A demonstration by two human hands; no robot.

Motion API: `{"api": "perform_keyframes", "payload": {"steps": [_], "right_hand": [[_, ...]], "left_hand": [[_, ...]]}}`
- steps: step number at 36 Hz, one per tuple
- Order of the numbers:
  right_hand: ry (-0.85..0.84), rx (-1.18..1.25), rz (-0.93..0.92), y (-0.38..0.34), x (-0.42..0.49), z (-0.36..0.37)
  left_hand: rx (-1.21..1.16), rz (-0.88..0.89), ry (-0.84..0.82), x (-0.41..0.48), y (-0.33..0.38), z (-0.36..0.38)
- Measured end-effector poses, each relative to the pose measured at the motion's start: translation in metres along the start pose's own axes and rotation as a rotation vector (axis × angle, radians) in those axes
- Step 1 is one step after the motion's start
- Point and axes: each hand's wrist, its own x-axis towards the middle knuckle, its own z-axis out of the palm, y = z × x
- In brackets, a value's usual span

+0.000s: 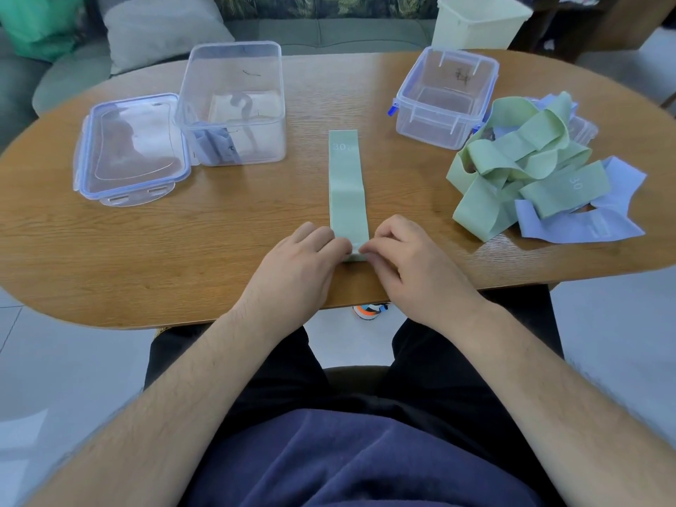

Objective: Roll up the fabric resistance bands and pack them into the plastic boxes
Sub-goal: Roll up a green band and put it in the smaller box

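Note:
A light green band marked "30" lies flat and straight on the wooden table, running away from me. Its near end is folded into a small roll, pinched from both sides by my left hand and my right hand. A loose pile of green and lilac bands lies at the right. A clear plastic box at the left holds a lilac band. A second clear box with blue clips stands empty at the back right.
A clear lid with blue trim lies left of the left box. A cream bin stands beyond the table's far edge. A sofa with a grey cushion is behind the table.

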Motion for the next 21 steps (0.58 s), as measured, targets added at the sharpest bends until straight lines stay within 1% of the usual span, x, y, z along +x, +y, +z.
{"api": "perform_keyframes", "payload": {"steps": [4,9,13,18,21], "right_hand": [[-0.007,0.028,0.01,-0.0023,-0.0001,0.0007],[-0.001,0.037,0.022,-0.0013,-0.0007,0.0018],[0.056,0.049,0.037,0.0017,0.0021,0.0069],[0.044,0.059,0.022,0.0016,0.0027,0.006],[0.006,0.088,0.016,-0.0015,0.001,0.0001]], "left_hand": [[-0.01,0.008,0.015,-0.0001,-0.0008,0.0022],[-0.053,-0.027,0.043,-0.0002,-0.0052,0.0048],[-0.053,-0.045,0.068,0.003,-0.0078,0.007],[-0.039,-0.021,0.049,0.0038,-0.0033,0.0037],[-0.04,-0.011,0.014,0.0026,-0.0017,-0.0017]]}}
